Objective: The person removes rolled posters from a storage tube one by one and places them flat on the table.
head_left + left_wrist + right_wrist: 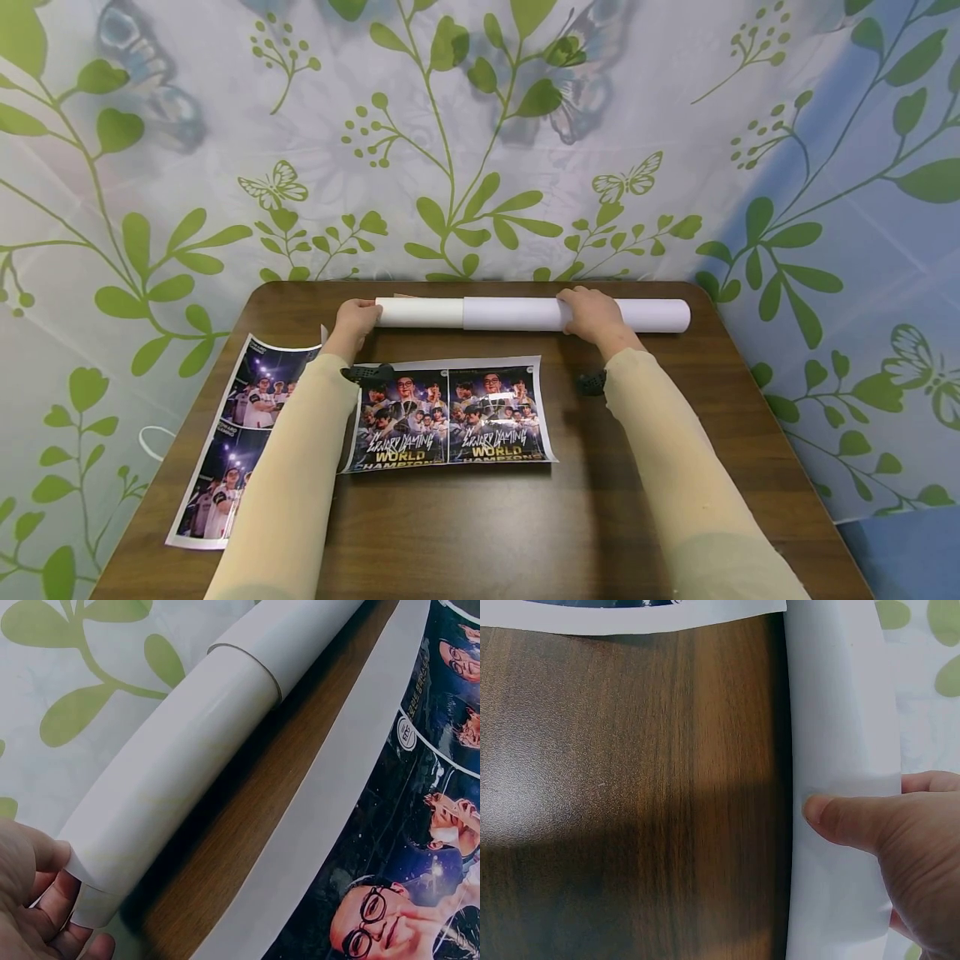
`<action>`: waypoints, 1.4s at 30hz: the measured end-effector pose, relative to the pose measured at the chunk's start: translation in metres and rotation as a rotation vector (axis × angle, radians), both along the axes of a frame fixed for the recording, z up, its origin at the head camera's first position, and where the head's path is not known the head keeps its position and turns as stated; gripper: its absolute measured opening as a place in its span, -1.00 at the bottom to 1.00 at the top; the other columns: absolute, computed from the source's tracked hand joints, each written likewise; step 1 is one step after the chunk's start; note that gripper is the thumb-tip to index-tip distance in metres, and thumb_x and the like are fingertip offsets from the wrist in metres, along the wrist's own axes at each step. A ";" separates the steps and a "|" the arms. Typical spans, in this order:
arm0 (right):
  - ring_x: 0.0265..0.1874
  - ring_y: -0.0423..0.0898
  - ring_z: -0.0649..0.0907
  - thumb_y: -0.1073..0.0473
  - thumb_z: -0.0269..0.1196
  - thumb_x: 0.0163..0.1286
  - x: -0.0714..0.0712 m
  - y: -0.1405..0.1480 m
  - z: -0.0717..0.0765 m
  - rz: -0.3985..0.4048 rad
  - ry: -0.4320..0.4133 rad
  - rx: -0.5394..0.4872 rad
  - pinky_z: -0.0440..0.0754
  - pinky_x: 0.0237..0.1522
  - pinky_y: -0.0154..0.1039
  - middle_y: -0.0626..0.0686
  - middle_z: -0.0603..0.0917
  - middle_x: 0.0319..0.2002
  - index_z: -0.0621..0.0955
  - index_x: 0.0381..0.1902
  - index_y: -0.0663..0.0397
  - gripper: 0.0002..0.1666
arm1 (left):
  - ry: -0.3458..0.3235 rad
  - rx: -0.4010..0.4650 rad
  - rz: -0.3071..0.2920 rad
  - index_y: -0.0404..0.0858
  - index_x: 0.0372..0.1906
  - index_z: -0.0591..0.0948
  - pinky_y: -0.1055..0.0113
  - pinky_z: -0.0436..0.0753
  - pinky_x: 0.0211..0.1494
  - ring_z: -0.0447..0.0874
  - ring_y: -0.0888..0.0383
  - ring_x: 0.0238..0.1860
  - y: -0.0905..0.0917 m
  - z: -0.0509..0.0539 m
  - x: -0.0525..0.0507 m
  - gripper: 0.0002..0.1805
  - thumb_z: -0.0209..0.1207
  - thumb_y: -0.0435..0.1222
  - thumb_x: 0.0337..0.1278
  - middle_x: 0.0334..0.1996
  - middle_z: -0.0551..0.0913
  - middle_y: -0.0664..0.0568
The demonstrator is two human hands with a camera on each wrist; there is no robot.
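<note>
A long white paper roll [517, 314] lies along the back of the table, with a step near its middle where a wider white layer overlaps a narrower cream part [420, 312]. At its left end my left hand [356, 323] pinches the rim. The left wrist view shows the thumb on top of the roll [172, 765] and the fingers [56, 907] at the end opening. Right of the middle, my right hand [594, 318] grips the roll from above. Its thumb [840, 814] lies on the near side in the right wrist view; most other fingers are hidden behind.
A glossy printed poster sheet [450, 415] lies in front of the roll, its edges slightly lifted. Another poster sheet [236, 450] lies at the left, partly under my left forearm. Behind the brown table [465, 533] hangs a leaf-patterned curtain [480, 125].
</note>
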State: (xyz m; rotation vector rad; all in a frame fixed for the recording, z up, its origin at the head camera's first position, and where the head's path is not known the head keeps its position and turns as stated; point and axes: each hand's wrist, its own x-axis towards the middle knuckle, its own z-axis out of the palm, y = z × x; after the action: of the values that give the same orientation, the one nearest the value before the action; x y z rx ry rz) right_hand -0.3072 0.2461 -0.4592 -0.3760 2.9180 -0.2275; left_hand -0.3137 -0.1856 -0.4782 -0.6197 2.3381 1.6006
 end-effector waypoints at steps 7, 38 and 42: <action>0.20 0.30 0.53 0.19 0.50 0.26 0.001 0.000 0.001 -0.002 -0.005 0.000 0.48 0.21 0.22 0.28 0.54 0.26 0.48 0.40 0.14 -0.22 | 0.023 -0.002 -0.009 -0.45 0.41 0.38 0.00 0.35 0.42 0.35 -0.14 0.33 0.001 0.001 0.002 -0.41 0.13 -0.17 0.49 0.38 0.37 -0.31; 0.21 0.30 0.52 0.19 0.50 0.26 -0.003 0.001 -0.003 -0.006 -0.004 0.001 0.48 0.20 0.22 0.27 0.54 0.27 0.48 0.41 0.12 -0.22 | 0.015 -0.023 0.011 -0.44 0.42 0.36 -0.01 0.35 0.43 0.37 -0.17 0.33 0.000 0.006 0.001 -0.42 0.17 -0.22 0.48 0.37 0.36 -0.32; 0.20 0.31 0.53 0.18 0.50 0.26 -0.004 0.001 -0.004 -0.003 0.002 -0.002 0.48 0.19 0.23 0.28 0.54 0.27 0.48 0.40 0.13 -0.22 | 0.024 -0.025 0.010 -0.45 0.43 0.35 0.00 0.34 0.44 0.35 -0.18 0.37 -0.002 0.007 0.001 -0.42 0.15 -0.24 0.49 0.39 0.35 -0.33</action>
State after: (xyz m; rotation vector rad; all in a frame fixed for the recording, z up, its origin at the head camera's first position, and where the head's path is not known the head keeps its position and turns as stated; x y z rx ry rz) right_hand -0.3110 0.2469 -0.4632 -0.3718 2.9207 -0.2307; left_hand -0.3127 -0.1873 -0.4716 -0.6221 2.3801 1.5941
